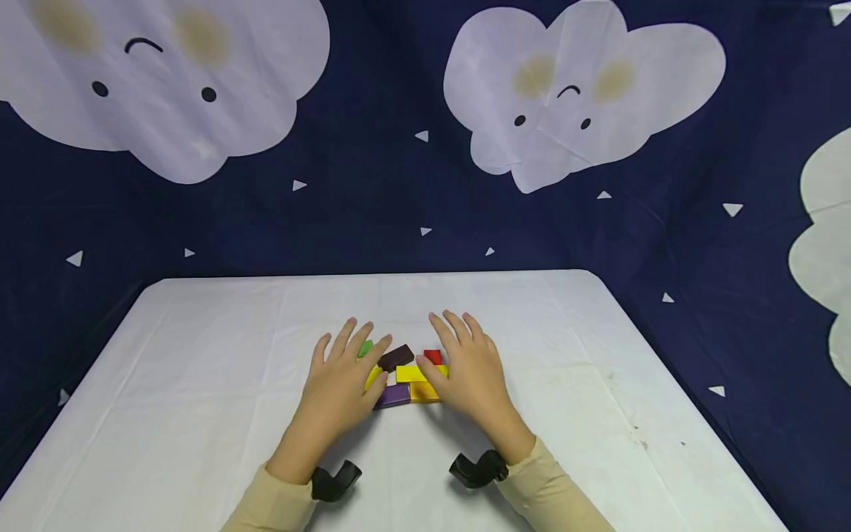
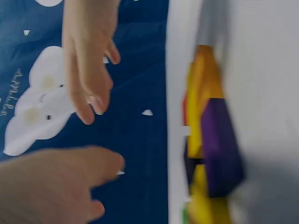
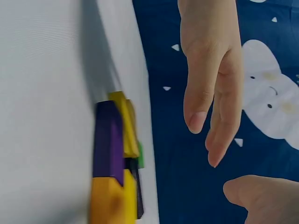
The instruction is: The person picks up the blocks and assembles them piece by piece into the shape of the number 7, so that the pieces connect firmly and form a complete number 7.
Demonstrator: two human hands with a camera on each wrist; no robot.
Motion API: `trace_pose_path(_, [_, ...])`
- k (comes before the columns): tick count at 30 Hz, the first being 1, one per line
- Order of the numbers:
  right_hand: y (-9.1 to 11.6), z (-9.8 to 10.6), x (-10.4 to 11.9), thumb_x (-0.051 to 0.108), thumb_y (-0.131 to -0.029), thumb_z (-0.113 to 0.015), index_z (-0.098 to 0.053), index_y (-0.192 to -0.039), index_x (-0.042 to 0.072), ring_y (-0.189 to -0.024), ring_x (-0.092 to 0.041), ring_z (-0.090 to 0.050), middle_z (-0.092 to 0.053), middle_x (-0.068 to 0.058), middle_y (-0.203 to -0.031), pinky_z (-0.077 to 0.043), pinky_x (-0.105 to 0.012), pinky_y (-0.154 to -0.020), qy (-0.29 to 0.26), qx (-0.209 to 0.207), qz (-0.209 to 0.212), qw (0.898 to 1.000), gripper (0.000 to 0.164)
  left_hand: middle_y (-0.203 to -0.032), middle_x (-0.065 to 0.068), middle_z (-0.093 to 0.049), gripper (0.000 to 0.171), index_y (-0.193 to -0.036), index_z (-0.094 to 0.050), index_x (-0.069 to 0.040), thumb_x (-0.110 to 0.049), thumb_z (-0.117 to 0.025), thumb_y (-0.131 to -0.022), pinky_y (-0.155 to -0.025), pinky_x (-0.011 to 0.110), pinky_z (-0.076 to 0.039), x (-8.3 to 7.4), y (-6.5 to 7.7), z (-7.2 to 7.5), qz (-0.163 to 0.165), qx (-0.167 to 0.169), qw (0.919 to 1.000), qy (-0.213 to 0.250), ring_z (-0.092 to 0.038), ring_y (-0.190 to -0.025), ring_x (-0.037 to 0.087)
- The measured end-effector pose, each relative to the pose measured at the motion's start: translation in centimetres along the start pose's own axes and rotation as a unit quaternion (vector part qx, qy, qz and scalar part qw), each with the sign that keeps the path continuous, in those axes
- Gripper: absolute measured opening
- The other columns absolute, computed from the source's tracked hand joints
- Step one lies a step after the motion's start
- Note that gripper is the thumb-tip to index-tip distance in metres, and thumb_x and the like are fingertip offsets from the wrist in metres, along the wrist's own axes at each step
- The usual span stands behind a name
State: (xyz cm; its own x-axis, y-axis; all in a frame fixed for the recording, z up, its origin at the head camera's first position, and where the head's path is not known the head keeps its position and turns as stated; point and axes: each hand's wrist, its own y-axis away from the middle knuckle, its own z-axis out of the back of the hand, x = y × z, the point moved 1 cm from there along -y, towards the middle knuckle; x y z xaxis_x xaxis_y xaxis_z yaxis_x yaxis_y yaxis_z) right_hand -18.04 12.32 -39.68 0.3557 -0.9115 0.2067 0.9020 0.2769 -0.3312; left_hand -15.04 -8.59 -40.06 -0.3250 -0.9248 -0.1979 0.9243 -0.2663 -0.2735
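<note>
Both hands hover above a small cluster of coloured blocks, fingers spread and nothing held. The left hand [image 1: 339, 391] is over the cluster's left side, partly covering a green block [image 1: 366, 347] and a yellow block [image 1: 373, 377]. Over the right side, the right hand [image 1: 470, 369] overlaps the end of a long yellow block [image 1: 412, 374] and the corner of a red block [image 1: 433, 357]. A purple block [image 1: 394, 397] and an orange-yellow block [image 1: 424, 392] lie end to end in front. Behind them a dark brown block [image 1: 397, 357] sits at a slant. Both wrist views show the hands raised above the blocks.
A white cloth covers the table [image 1: 219, 384]. A dark blue curtain [image 1: 372, 185] with white clouds and small triangles hangs behind it. Black curved wrist mounts [image 1: 335, 480] stick inward from both beige sleeves [image 1: 558, 491].
</note>
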Motion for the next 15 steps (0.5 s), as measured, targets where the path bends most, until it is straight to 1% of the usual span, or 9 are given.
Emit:
trace_pose_path(4, [0.5, -0.8, -0.3, 0.054, -0.093, -0.057, -0.043, -0.150, 0.025, -0.140, -0.035, -0.041, -0.047, -0.004, -0.151, -0.040, -0.056, -0.105, 0.005, 0.010, 0.004, 1.000, 0.066, -0.150, 0.008, -0.048, 0.047, -0.140, -0.056, -0.026, -0.038, -0.061, -0.095, -0.110, 0.059, -0.031, 0.2, 0.2, -1.5, -0.027, 0.001, 0.9995, 0.018, -0.036, -0.145, 0.032])
trace_pose_path(6, [0.8, -1.2, -0.5, 0.054, -0.092, -0.058, -0.044, -0.150, 0.025, -0.138, -0.034, -0.042, -0.048, -0.004, -0.149, -0.040, -0.055, -0.105, 0.007, 0.018, 0.004, 1.000, 0.066, -0.144, 0.008, -0.053, 0.047, -0.139, -0.058, -0.025, -0.039, -0.062, -0.094, -0.106, 0.057, -0.035, 0.3, 0.3, -2.1, -0.036, -0.001, 0.9991, 0.022, -0.042, -0.139, 0.032])
trace_pose_path(7, [0.9, -1.4, -0.5, 0.054, -0.092, -0.058, -0.044, -0.150, 0.025, -0.137, -0.034, -0.043, -0.049, -0.004, -0.148, -0.040, -0.055, -0.104, 0.008, 0.021, 0.004, 1.000, 0.066, -0.139, 0.007, -0.055, 0.047, -0.139, -0.058, -0.025, -0.040, -0.062, -0.094, -0.104, 0.055, -0.037, 0.3, 0.4, -2.4, -0.041, -0.001, 0.9989, 0.022, -0.045, -0.134, 0.031])
trace_pose_path(9, [1.2, -1.8, -0.7, 0.055, -0.091, -0.059, -0.045, -0.149, 0.025, -0.134, -0.033, -0.045, -0.051, -0.004, -0.145, -0.041, -0.054, -0.103, 0.010, 0.027, 0.007, 1.000, 0.067, -0.125, 0.005, -0.058, 0.047, -0.137, -0.060, -0.025, -0.042, -0.061, -0.094, -0.099, 0.049, -0.039, 0.4, 0.5, -2.9, -0.052, 0.001, 0.9985, 0.020, -0.050, -0.120, 0.026])
trace_pose_path(11, [1.4, -2.2, -0.7, 0.055, -0.091, -0.060, -0.046, -0.148, 0.024, -0.131, -0.032, -0.047, -0.054, -0.005, -0.141, -0.042, -0.052, -0.102, 0.014, 0.030, 0.011, 0.999, 0.066, -0.110, 0.003, -0.055, 0.046, -0.135, -0.061, -0.025, -0.043, -0.061, -0.093, -0.091, 0.043, -0.039, 0.4, 0.6, -3.4, -0.065, 0.004, 0.9978, 0.011, -0.048, -0.106, 0.022])
trace_pose_path(13, [1.6, -2.5, -0.7, 0.054, -0.090, -0.061, -0.049, -0.146, 0.023, -0.126, -0.031, -0.049, -0.057, -0.005, -0.135, -0.043, -0.050, -0.099, 0.016, 0.029, 0.017, 0.999, 0.065, -0.100, 0.000, -0.050, 0.044, -0.134, -0.063, -0.027, -0.043, -0.061, -0.093, -0.085, 0.040, -0.038, 0.4, 0.8, -3.7, -0.078, 0.007, 0.9969, 0.003, -0.043, -0.095, 0.020])
trace_pose_path(15, [1.8, -2.7, -0.7, 0.055, -0.089, -0.062, -0.052, -0.143, 0.022, -0.120, -0.029, -0.051, -0.059, -0.005, -0.129, -0.044, -0.047, -0.094, 0.018, 0.027, 0.023, 0.999, 0.064, -0.093, -0.001, -0.047, 0.042, -0.133, -0.064, -0.028, -0.043, -0.061, -0.093, -0.082, 0.039, -0.036, 0.5, 0.9, -4.0, -0.089, 0.011, 0.9959, -0.006, -0.041, -0.090, 0.018])
